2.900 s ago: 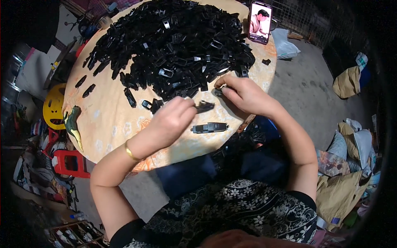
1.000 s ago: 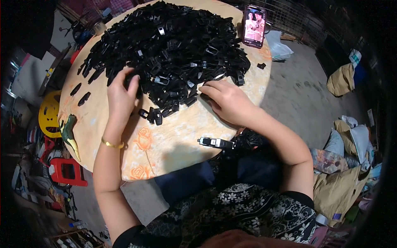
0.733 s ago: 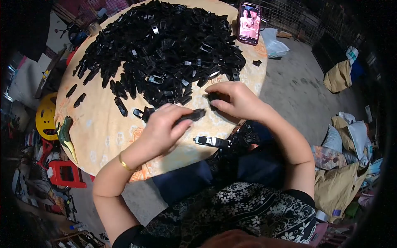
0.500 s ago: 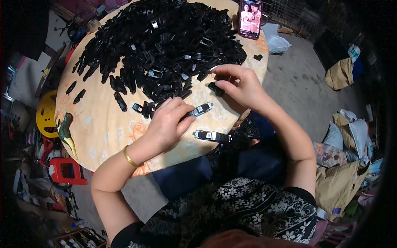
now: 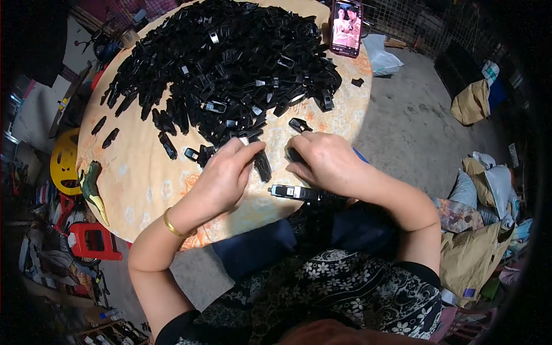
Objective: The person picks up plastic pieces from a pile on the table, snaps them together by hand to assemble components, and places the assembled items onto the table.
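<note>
My left hand (image 5: 221, 178) is closed around a long black plastic part (image 5: 263, 167), which points toward the near table edge. To its right, my right hand (image 5: 328, 158) curls around a dark piece (image 5: 294, 155), mostly covered by the fingers. A small gap separates the two pieces. Just in front of both hands, a black part with a silver-grey face (image 5: 295, 192) lies at the table's near edge. Beyond my right hand sits a short black piece with an opening (image 5: 299, 125). A large heap of similar black plastic parts (image 5: 213, 69) covers the far half of the table.
The round table has a cream flowered cloth (image 5: 144, 195). A phone playing a video (image 5: 346, 29) stands at the far right rim. A curved green-and-yellow object (image 5: 91, 187) lies at the left rim. A red stool (image 5: 94, 239) and several bags (image 5: 477, 253) are on the floor.
My right hand has come nearer from the heap's edge, with a dark piece in it. The part in my left hand has turned from pointing right to pointing toward me.
</note>
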Available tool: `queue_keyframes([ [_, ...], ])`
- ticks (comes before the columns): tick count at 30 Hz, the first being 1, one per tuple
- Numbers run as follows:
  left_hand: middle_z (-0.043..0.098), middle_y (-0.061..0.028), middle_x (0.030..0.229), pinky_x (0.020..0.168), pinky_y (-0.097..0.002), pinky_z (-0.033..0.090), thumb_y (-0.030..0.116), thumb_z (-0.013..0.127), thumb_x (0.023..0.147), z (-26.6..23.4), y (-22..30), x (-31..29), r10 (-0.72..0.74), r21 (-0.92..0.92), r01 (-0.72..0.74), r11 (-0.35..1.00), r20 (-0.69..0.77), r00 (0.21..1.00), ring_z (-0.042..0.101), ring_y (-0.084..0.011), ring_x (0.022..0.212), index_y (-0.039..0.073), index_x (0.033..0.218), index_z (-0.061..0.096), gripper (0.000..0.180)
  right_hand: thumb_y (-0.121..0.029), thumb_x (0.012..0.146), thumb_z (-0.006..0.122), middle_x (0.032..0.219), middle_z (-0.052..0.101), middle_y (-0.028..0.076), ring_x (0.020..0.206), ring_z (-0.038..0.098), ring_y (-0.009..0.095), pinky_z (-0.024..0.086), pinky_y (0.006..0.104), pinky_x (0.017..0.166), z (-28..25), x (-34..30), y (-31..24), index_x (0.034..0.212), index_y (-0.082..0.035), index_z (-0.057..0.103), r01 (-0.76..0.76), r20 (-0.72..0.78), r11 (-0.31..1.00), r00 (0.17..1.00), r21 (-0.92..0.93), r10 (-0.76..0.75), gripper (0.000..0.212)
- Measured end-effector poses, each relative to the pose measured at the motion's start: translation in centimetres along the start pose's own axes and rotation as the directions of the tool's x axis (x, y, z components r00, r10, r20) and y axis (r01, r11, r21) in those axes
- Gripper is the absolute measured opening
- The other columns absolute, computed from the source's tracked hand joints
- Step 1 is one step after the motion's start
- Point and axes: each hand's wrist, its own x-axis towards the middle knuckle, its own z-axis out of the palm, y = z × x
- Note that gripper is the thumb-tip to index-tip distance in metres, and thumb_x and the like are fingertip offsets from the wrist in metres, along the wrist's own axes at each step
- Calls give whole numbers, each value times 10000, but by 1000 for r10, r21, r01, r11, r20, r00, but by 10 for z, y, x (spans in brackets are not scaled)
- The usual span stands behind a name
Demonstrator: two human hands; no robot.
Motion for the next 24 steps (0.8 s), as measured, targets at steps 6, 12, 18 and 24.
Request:
queue_keyframes([
  [6,533,-120,927,753,-376,450,130,722,772,10,4,3,176,158,-162,974,-74,982,515,-300,856,28,896,645,179,-103,721,751,882,648,134,834,619,326,504,404,732,-1,10,12,1014,-12,652,175,-239,973,961,152,-136,322],
  [12,612,-127,845,722,-383,468,132,750,747,17,-1,6,154,111,-138,984,-157,975,572,-315,807,14,901,664,212,-93,679,774,859,643,118,831,612,313,500,392,724,-1,8,7,940,-16,685,199,-129,973,974,117,-184,287],
  [18,608,-120,772,676,-370,468,119,768,721,11,-12,0,121,53,-115,992,-135,983,582,-297,754,10,831,679,178,-130,705,727,759,593,115,794,585,313,490,409,705,-9,8,8,880,-17,689,244,-68,968,968,54,-241,212],
  [24,578,-117,771,688,-391,456,158,719,759,21,-9,5,205,-6,-206,978,-105,973,545,-313,774,20,783,665,151,-86,662,777,778,564,112,764,559,311,466,404,644,9,14,10,894,-5,658,342,-145,921,937,186,-319,273],
])
